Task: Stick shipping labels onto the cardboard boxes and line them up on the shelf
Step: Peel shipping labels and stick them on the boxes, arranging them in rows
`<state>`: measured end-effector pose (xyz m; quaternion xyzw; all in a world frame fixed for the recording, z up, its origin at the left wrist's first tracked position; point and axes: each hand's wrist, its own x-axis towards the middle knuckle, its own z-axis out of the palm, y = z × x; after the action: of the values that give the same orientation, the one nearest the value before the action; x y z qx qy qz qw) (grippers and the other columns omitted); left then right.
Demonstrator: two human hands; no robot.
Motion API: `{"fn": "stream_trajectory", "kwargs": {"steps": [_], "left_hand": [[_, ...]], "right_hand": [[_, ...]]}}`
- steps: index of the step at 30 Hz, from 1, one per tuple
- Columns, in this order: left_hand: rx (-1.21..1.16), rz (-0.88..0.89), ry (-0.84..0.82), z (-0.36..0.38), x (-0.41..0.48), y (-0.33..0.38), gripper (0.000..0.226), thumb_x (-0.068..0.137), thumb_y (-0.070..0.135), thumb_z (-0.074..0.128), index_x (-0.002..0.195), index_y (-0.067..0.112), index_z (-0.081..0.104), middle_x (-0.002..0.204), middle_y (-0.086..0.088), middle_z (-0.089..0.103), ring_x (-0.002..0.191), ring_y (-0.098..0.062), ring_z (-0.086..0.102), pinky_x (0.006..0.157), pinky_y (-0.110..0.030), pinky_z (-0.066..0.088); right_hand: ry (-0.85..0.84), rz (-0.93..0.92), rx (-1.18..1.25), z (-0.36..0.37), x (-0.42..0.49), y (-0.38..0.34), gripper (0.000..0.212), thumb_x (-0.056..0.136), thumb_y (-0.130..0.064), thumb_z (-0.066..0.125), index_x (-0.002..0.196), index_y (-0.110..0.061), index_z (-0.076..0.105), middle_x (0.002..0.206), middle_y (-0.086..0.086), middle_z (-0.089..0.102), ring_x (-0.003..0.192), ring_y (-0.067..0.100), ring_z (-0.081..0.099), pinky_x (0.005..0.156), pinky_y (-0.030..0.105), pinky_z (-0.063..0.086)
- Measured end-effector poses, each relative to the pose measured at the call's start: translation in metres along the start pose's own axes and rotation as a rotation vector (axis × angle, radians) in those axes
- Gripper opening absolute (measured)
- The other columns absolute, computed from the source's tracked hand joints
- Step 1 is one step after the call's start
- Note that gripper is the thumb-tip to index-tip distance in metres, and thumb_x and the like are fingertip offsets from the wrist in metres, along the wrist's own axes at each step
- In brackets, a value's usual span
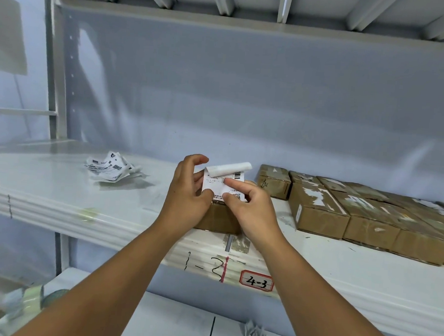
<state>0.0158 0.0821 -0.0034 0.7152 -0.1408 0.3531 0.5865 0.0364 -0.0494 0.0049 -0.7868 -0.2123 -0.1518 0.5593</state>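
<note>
A small cardboard box [219,218] sits near the front edge of the white shelf [57,204]. Just above it, both hands hold a white shipping label [220,180] with a barcode; its top edge curls back into a roll. My left hand [188,194] pinches the label's left side with thumb and fingers. My right hand [250,204] pinches its right side, index finger lying across the printed face. A row of several cardboard boxes [364,210] with torn white label scraps stands on the shelf to the right.
A crumpled pile of labels and backing paper [111,169] lies at the left of the shelf. A red-bordered tag reading 4-3 [257,281] is stuck on the shelf's front edge. A crumpled paper ball [253,330] lies on the lower shelf.
</note>
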Motion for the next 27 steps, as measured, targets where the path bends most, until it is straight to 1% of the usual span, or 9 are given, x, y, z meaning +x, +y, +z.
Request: {"fn": "stream_trajectory", "kwargs": {"steps": [4, 8, 12, 15, 18, 21, 23, 24, 27], "left_hand": [[0.048, 0.048, 0.007, -0.0004, -0.0014, 0.0001, 0.054, 0.078, -0.017, 0.041, 0.097, 0.033, 0.045, 0.124, 0.002, 0.041, 0.116, -0.012, 0.055, 0.094, -0.017, 0.046], [0.154, 0.098, 0.018, -0.0016, -0.0020, -0.0023, 0.047, 0.078, -0.013, 0.047, 0.091, 0.032, 0.049, 0.125, 0.002, 0.039, 0.113, -0.012, 0.055, 0.101, -0.018, 0.038], [0.255, 0.111, 0.034, -0.0018, -0.0023, -0.0028, 0.032, 0.080, -0.007, 0.053, 0.089, 0.025, 0.053, 0.125, 0.004, 0.039, 0.101, -0.009, 0.058, 0.095, -0.012, 0.039], [0.359, 0.123, 0.039, -0.0015, -0.0030, -0.0019, 0.024, 0.081, -0.004, 0.053, 0.086, 0.019, 0.055, 0.125, 0.006, 0.038, 0.088, -0.001, 0.056, 0.081, -0.002, 0.035], [0.433, 0.129, 0.031, 0.0004, -0.0034, -0.0012, 0.019, 0.083, -0.002, 0.053, 0.080, 0.016, 0.057, 0.120, 0.005, 0.036, 0.071, -0.002, 0.050, 0.070, -0.004, 0.034], [0.450, 0.135, 0.034, 0.0015, -0.0031, -0.0050, 0.017, 0.085, -0.001, 0.051, 0.085, 0.010, 0.065, 0.111, 0.001, 0.035, 0.084, 0.006, 0.048, 0.077, -0.005, 0.035], [0.459, 0.132, 0.031, 0.0011, -0.0023, -0.0071, 0.021, 0.087, -0.001, 0.049, 0.091, 0.005, 0.069, 0.107, 0.000, 0.037, 0.101, 0.014, 0.040, 0.082, 0.005, 0.025], [0.468, 0.135, 0.028, 0.0011, -0.0021, -0.0072, 0.023, 0.088, -0.002, 0.049, 0.093, 0.004, 0.070, 0.106, -0.001, 0.039, 0.109, 0.009, 0.038, 0.082, 0.008, 0.022], [0.493, 0.142, 0.029, 0.0012, -0.0017, -0.0074, 0.025, 0.087, -0.003, 0.048, 0.093, 0.002, 0.072, 0.099, 0.001, 0.045, 0.112, -0.006, 0.045, 0.082, 0.009, 0.020]], "right_hand": [[0.010, -0.023, -0.032, 0.0009, 0.0003, 0.0009, 0.033, 0.087, -0.017, 0.063, 0.119, -0.023, 0.065, 0.120, -0.010, 0.059, 0.111, 0.003, 0.052, 0.096, 0.020, 0.043], [0.013, -0.026, -0.051, 0.0000, 0.0006, 0.0018, 0.034, 0.088, -0.017, 0.061, 0.122, -0.022, 0.064, 0.120, -0.011, 0.057, 0.108, 0.000, 0.049, 0.082, 0.005, 0.036], [0.001, -0.015, -0.053, -0.0007, 0.0001, 0.0004, 0.036, 0.089, -0.018, 0.060, 0.125, -0.022, 0.061, 0.121, -0.012, 0.056, 0.107, -0.001, 0.048, 0.077, 0.001, 0.033], [-0.007, -0.021, -0.083, -0.0002, 0.0002, -0.0003, 0.036, 0.090, -0.019, 0.059, 0.126, -0.023, 0.060, 0.122, -0.013, 0.055, 0.107, -0.003, 0.046, 0.076, -0.001, 0.031], [-0.004, -0.030, -0.123, 0.0013, -0.0003, -0.0008, 0.036, 0.091, -0.018, 0.058, 0.127, -0.022, 0.060, 0.122, -0.012, 0.054, 0.106, -0.004, 0.045, 0.073, -0.006, 0.029], [-0.011, -0.031, -0.147, 0.0008, -0.0004, 0.0005, 0.036, 0.092, -0.020, 0.055, 0.127, -0.024, 0.059, 0.116, -0.017, 0.053, 0.116, 0.000, 0.039, 0.087, 0.007, 0.031], [-0.024, 0.021, -0.130, -0.0009, -0.0003, 0.0026, 0.035, 0.092, -0.023, 0.055, 0.126, -0.029, 0.059, 0.102, -0.026, 0.043, 0.121, 0.000, 0.028, 0.098, 0.017, 0.027], [-0.023, 0.054, -0.105, -0.0013, 0.0006, 0.0046, 0.034, 0.092, -0.025, 0.056, 0.125, -0.032, 0.059, 0.102, -0.026, 0.040, 0.123, 0.000, 0.025, 0.100, 0.019, 0.026], [-0.018, 0.129, -0.034, 0.0003, 0.0019, 0.0063, 0.032, 0.088, -0.031, 0.061, 0.120, -0.036, 0.062, 0.131, -0.008, 0.043, 0.126, 0.002, 0.034, 0.099, 0.019, 0.029]]}}
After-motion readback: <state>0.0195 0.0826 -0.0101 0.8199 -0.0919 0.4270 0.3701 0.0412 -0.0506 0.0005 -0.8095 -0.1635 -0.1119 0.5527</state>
